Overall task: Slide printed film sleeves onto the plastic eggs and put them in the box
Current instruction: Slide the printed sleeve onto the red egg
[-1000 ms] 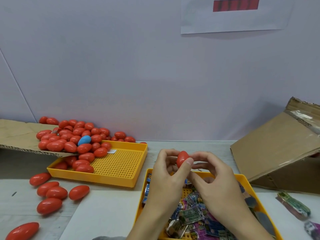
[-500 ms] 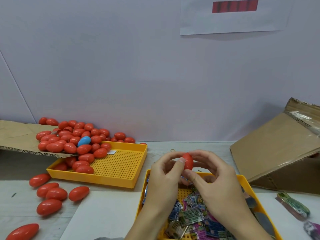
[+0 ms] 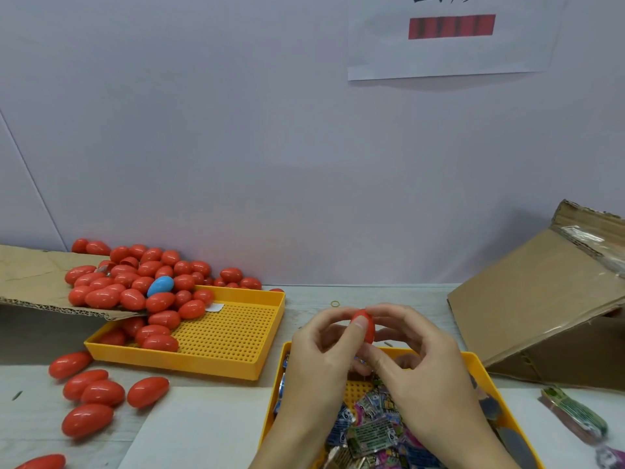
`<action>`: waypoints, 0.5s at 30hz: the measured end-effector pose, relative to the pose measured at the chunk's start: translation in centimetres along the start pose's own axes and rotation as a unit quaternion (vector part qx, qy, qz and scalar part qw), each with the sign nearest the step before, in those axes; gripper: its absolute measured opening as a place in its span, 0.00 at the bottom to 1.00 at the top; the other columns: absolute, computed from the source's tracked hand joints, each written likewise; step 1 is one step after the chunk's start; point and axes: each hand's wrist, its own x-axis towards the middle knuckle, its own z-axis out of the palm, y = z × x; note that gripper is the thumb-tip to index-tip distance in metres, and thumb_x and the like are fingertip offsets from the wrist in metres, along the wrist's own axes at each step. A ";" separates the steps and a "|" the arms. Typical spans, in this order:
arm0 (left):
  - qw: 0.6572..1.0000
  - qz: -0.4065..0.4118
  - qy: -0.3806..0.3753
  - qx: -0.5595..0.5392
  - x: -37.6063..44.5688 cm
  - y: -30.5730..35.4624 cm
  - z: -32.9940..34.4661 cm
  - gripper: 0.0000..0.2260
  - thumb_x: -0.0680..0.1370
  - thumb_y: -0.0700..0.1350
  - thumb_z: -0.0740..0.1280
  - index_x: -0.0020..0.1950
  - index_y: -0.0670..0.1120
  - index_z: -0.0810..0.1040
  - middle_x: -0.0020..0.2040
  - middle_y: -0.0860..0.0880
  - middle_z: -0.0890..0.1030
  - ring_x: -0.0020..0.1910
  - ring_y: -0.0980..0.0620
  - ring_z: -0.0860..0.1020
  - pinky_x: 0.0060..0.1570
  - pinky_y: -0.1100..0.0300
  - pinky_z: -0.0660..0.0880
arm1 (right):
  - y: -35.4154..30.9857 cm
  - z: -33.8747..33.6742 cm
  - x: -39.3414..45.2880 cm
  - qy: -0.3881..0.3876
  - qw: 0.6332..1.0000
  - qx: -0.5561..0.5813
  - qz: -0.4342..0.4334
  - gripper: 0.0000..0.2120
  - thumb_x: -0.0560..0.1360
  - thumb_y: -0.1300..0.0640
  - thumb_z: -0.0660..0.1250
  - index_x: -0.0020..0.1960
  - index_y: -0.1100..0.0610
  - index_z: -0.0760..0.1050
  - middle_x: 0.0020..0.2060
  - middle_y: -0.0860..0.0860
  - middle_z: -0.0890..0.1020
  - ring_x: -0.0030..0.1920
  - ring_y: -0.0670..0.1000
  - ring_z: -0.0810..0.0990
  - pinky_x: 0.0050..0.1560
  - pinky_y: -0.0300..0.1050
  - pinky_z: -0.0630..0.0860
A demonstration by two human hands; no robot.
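1. A red egg (image 3: 364, 324) sits at lower centre of the frame, above the yellow sleeve tray (image 3: 480, 370).
2. The left hand (image 3: 318, 360) pinches it from the left.
3. The right hand (image 3: 422, 370) grips it from the right.

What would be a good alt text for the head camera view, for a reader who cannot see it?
Two hands, left hand and right hand, hold one red egg above a yellow tray of printed film sleeves. At left, many red eggs and one blue egg spill from cardboard into a second yellow tray; a cardboard box lies at right.
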 end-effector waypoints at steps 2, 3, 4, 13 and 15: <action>1.000 0.007 -0.005 0.014 0.0 0.0 0.0 0.04 0.77 0.41 0.71 0.50 0.49 0.83 0.42 0.47 0.86 0.40 0.47 0.84 0.38 0.55 0.82 | 0.0 0.0 0.0 -0.001 1.000 0.000 0.002 0.16 0.71 0.55 0.75 0.53 0.38 0.78 0.49 0.39 0.84 0.52 0.42 0.82 0.43 0.48 0.83; 1.000 0.007 -0.005 0.018 0.0 0.0 0.0 0.05 0.77 0.40 0.71 0.50 0.48 0.83 0.42 0.47 0.86 0.40 0.48 0.85 0.37 0.56 0.82 | 0.0 0.0 0.0 -0.001 1.000 -0.002 0.002 0.16 0.72 0.56 0.75 0.53 0.38 0.79 0.49 0.39 0.84 0.52 0.42 0.82 0.43 0.48 0.83; 1.000 0.005 -0.006 0.016 0.1 -0.1 0.0 0.04 0.77 0.40 0.71 0.51 0.47 0.83 0.43 0.46 0.86 0.41 0.49 0.85 0.38 0.56 0.82 | -0.1 0.0 0.0 -0.001 1.000 -0.006 0.002 0.17 0.72 0.57 0.75 0.53 0.38 0.79 0.49 0.39 0.84 0.52 0.42 0.82 0.42 0.48 0.83; 0.984 -0.091 -0.016 -0.154 0.2 0.2 -0.1 0.12 0.81 0.38 0.58 0.53 0.35 0.80 0.42 0.33 0.83 0.39 0.41 0.82 0.40 0.52 0.81 | -0.3 0.1 -0.2 0.006 0.999 -0.037 0.016 0.20 0.68 0.55 0.78 0.54 0.34 0.79 0.45 0.41 0.83 0.46 0.45 0.81 0.39 0.44 0.80; 0.979 -0.098 -0.020 -0.179 0.1 0.3 -0.1 0.13 0.81 0.38 0.57 0.53 0.33 0.80 0.41 0.32 0.82 0.37 0.41 0.81 0.39 0.52 0.81 | -0.5 0.1 -0.2 0.008 0.999 -0.040 0.015 0.21 0.68 0.56 0.79 0.53 0.34 0.79 0.46 0.41 0.83 0.49 0.44 0.80 0.40 0.44 0.80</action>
